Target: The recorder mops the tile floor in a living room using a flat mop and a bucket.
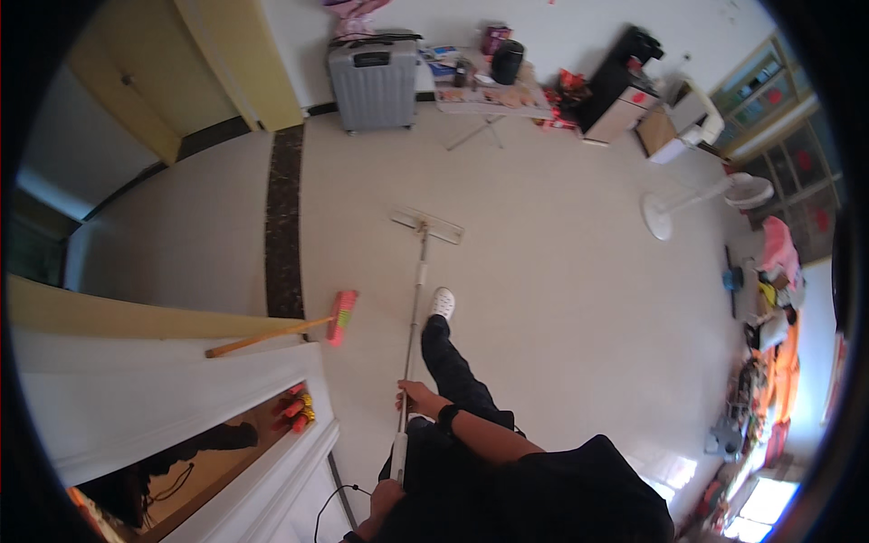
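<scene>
Beyond the right hand (418, 395) lies the mop head (438, 229).

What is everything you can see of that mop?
The mop has a shiny, metal-looking pole with a white sleeve and white upper grip, joined to a flat, rectangular head on the pale floor. The pole slants up from there; the right hand holds it below the grip, the left hand near the top.
</scene>
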The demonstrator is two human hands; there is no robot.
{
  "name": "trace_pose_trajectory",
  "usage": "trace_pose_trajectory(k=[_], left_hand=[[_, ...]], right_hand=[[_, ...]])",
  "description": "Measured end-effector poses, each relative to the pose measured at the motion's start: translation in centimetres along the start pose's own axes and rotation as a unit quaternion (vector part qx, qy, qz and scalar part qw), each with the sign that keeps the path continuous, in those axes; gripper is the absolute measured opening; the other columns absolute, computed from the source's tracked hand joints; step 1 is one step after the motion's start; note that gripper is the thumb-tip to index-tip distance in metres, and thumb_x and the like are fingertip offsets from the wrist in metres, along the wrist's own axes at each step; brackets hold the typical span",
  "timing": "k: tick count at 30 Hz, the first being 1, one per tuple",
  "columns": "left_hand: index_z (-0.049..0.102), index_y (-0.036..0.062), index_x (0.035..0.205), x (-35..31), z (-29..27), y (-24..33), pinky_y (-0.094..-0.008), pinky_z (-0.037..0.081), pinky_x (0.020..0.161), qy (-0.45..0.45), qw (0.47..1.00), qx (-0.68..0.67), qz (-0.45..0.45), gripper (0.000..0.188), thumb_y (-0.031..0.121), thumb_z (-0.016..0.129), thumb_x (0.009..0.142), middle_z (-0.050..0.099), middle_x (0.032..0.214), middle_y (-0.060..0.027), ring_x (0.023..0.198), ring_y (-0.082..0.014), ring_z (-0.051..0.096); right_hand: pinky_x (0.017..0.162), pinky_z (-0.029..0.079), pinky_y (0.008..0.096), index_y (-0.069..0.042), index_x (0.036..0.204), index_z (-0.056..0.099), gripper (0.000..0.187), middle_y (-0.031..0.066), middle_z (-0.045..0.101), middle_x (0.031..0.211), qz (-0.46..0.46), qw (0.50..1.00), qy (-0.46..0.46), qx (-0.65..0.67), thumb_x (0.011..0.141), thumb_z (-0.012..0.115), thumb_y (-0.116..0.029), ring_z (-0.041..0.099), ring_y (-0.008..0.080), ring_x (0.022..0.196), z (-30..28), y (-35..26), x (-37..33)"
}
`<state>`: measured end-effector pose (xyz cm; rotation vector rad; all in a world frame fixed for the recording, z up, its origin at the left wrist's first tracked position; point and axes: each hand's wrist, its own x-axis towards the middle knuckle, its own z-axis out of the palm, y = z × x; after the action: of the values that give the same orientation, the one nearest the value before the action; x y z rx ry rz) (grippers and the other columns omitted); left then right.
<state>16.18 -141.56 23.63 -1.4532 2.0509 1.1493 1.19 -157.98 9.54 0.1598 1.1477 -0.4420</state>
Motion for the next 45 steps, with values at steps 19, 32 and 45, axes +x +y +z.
trace_pose_trajectory(k=[19, 32, 45], left_hand=[[0.050, 0.0075, 0.060, 7.5, -37.1, -3.5, -0.0294, 0.042, 0.053, 0.467, 0.884, -0.019, 0.017, 0.011, -0.003, 0.046, 0.060, 0.052, 0.061, -0.0068, 0.055, -0.0214, 0.051], [0.047, 0.0032, 0.079, 21.1, -67.0, -7.9, -0.0255, 0.045, 0.057, 0.666, 0.594, -0.406, 0.196, 0.008, 0.006, 0.043, 0.086, 0.050, 0.069, -0.0062, 0.063, -0.0150, 0.051], [0.061, 0.0091, 0.080, 24.2, -75.1, 0.7, -0.0270, 0.035, 0.038, 0.191, 0.713, -0.199, 0.644, 0.017, -0.002, 0.058, 0.068, 0.044, 0.049, -0.0031, 0.039, -0.0177, 0.044]], right_hand=[[0.069, 0.047, 0.0428, -0.005, 0.091, 0.039, 0.017, 0.0099, 0.049, 0.073, -0.015, 0.972, -0.186, 0.141, 0.084, 0.042, -0.020, 0.054, 0.0250, 0.068, 10.9, -29.0, 12.4], [0.063, 0.044, 0.0351, -0.003, 0.085, 0.039, 0.016, 0.0109, 0.051, 0.080, -0.055, 0.958, -0.183, 0.213, 0.088, 0.041, -0.019, 0.054, 0.0227, 0.078, 23.7, -47.8, 12.1], [0.054, 0.041, 0.0329, -0.002, 0.080, 0.044, 0.008, 0.0071, 0.044, 0.062, -0.100, 0.886, -0.007, 0.453, 0.078, 0.050, -0.007, 0.047, 0.0188, 0.057, 20.8, -53.8, 8.8]])
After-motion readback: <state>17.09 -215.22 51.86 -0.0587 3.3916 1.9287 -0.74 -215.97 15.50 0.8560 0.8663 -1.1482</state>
